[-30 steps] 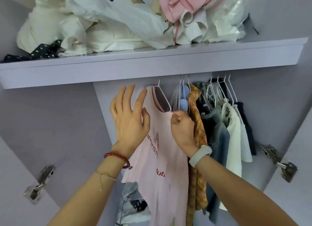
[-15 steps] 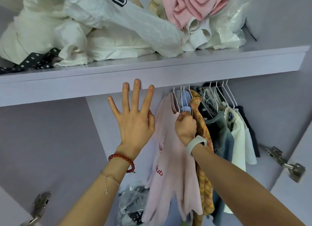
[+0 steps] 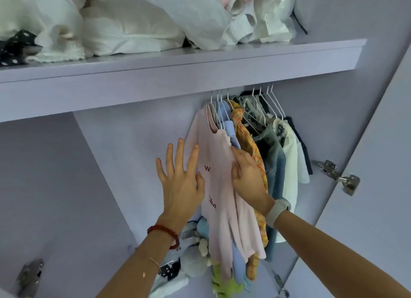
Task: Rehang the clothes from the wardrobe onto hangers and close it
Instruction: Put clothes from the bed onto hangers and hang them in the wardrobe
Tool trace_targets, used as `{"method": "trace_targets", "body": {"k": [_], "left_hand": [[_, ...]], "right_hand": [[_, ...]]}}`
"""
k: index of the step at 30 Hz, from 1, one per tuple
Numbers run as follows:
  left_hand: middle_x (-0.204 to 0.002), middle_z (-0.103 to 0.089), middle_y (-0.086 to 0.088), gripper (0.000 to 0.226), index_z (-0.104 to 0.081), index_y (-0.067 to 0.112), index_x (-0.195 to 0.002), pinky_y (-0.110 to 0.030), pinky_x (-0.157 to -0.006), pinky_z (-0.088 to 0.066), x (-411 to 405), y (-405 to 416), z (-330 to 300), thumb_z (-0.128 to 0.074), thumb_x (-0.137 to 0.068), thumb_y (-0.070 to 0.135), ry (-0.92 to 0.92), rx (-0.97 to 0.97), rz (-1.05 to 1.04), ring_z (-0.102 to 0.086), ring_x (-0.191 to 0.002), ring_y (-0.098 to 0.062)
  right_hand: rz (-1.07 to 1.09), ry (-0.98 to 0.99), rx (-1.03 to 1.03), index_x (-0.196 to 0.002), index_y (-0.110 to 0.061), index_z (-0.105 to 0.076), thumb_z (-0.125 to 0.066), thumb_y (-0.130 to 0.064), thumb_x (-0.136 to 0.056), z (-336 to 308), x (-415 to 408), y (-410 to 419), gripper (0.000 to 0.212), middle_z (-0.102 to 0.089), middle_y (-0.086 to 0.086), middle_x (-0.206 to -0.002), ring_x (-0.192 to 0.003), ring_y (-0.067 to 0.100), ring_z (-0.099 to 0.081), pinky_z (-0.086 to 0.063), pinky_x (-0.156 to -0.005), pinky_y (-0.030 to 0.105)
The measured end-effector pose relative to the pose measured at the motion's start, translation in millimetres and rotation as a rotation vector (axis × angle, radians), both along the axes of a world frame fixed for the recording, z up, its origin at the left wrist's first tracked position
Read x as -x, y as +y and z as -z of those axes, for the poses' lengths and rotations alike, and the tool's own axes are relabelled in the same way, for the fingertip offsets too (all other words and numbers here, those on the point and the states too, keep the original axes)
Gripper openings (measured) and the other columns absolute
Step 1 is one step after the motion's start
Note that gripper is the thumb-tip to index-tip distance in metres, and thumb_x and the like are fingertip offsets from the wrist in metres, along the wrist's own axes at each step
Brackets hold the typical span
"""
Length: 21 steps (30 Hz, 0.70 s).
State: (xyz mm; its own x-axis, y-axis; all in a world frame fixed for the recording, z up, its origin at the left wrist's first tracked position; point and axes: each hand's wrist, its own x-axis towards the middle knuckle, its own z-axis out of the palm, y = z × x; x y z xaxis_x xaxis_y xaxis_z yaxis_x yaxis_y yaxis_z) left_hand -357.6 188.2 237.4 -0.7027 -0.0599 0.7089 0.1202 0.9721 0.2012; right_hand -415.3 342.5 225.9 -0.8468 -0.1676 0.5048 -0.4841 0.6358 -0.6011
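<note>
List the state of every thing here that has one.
pink T-shirt: hung on a white hanger
left hand: open, fingers spread beside the shirt
right hand: on the shirt's shoulder
plaid shirt: hung
wardrobe door: open
shelf: piled with loose clothes

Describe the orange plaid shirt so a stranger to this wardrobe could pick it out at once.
Under the long lilac shelf piled with white laundry, a row of clothes hangs on white wire hangers. The orange plaid shirt hangs just right of the light blue garment and left of the denim piece. It is the only checked, warm-coloured item in the row; its neighbours are plain pink, blue, white or dark.
</note>
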Motion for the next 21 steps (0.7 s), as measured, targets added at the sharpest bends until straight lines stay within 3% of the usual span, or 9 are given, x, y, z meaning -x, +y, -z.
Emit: {"method": "trace_targets", "body": {"k": [2,5,8,12,14,17,18,20,21], "left_hand": [[-0.143,-0.038,-0.021,0.059,-0.047,0.012,-0.134,-0.064,-0.102,-0.021,-1,12,21,-0.060,-0.077,0.013,-0.084,0.000,0.067,-0.032,-0.132,-0.042],[-0.139,-0.043,-0.019,0.056,-0.054,0.008,-0.127,-0.063,-0.101,-0.032,-10,46,57,-0.069,-0.074,0.007,-0.230,-0.004,0.232,-0.039,-0.129,-0.039],[-0.131,-0.052,-0.018,0.056,-0.060,0.008,-0.119,-0.058,-0.090,-0.045,-26,100,90,-0.074,-0.065,0.002,-0.310,0.071,0.492,-0.048,-0.122,-0.038],[-0.127,-0.056,-0.017,0.057,-0.063,0.011,-0.117,-0.055,-0.086,-0.049,-49,183,120,-0.077,-0.063,0.002,-0.423,0.156,0.732,-0.054,-0.116,-0.038],[-0.132,-0.052,-0.016,0.053,-0.059,0.011,-0.123,-0.054,-0.094,-0.044,-63,226,131,-0.071,-0.072,0.004,-0.510,0.205,0.842,-0.049,-0.121,-0.037],[-0.149,-0.030,-0.006,0.049,-0.038,0.017,-0.140,-0.041,-0.113,-0.020,-91,303,142,-0.047,-0.092,0.018,-0.599,0.354,1.024,-0.026,-0.138,-0.024],[-0.144,-0.038,-0.008,0.049,-0.044,0.015,-0.136,-0.040,-0.110,-0.028,-102,330,145,-0.054,-0.089,0.019,-0.581,0.369,1.103,-0.035,-0.134,-0.024],[-0.120,-0.061,-0.011,0.047,-0.064,0.010,-0.115,-0.042,-0.090,-0.050,-129,386,151,-0.075,-0.070,0.016,-0.539,0.382,1.256,-0.059,-0.111,-0.026],[-0.114,-0.065,-0.011,0.046,-0.067,0.010,-0.110,-0.044,-0.083,-0.053,-144,414,153,-0.079,-0.066,0.016,-0.524,0.392,1.309,-0.063,-0.104,-0.026]], "right_hand": [[0.021,0.020,-0.097,-0.132,-0.005,-0.046,-0.044,-0.001,-0.089,17,-20,25,0.043,-0.047,0.012,-0.135,-0.126,0.028,-0.043,-0.032,-0.107,0.031],[0.097,0.040,-0.177,-0.122,0.002,-0.054,-0.051,0.003,-0.083,49,-54,68,0.039,-0.056,0.020,-0.125,-0.112,0.038,-0.054,-0.041,-0.097,0.039],[0.237,-0.104,-0.239,-0.123,0.003,-0.054,-0.057,0.006,-0.080,87,-95,123,0.043,-0.055,0.022,-0.125,-0.113,0.041,-0.054,-0.047,-0.091,0.047],[0.459,-0.296,-0.246,-0.122,0.000,-0.056,-0.055,0.005,-0.082,126,-164,203,0.040,-0.057,0.019,-0.126,-0.118,0.039,-0.050,-0.043,-0.099,0.048],[0.606,-0.353,-0.229,-0.122,-0.001,-0.057,-0.054,0.003,-0.083,138,-202,243,0.039,-0.057,0.017,-0.126,-0.121,0.037,-0.049,-0.040,-0.102,0.046],[0.816,-0.438,-0.247,-0.126,-0.007,-0.054,-0.050,-0.005,-0.087,151,-262,307,0.039,-0.052,0.010,-0.133,-0.127,0.029,-0.043,-0.031,-0.108,0.040],[0.880,-0.471,-0.258,-0.127,-0.009,-0.053,-0.048,-0.008,-0.088,154,-282,328,0.039,-0.051,0.007,-0.135,-0.129,0.026,-0.040,-0.028,-0.109,0.039],[1.006,-0.518,-0.269,-0.126,-0.011,-0.054,-0.047,-0.012,-0.090,160,-323,370,0.037,-0.050,0.007,-0.135,-0.129,0.024,-0.040,-0.026,-0.108,0.037],[1.066,-0.532,-0.265,-0.125,-0.011,-0.054,-0.046,-0.013,-0.090,163,-344,391,0.037,-0.051,0.007,-0.134,-0.128,0.025,-0.041,-0.027,-0.107,0.037]]}}
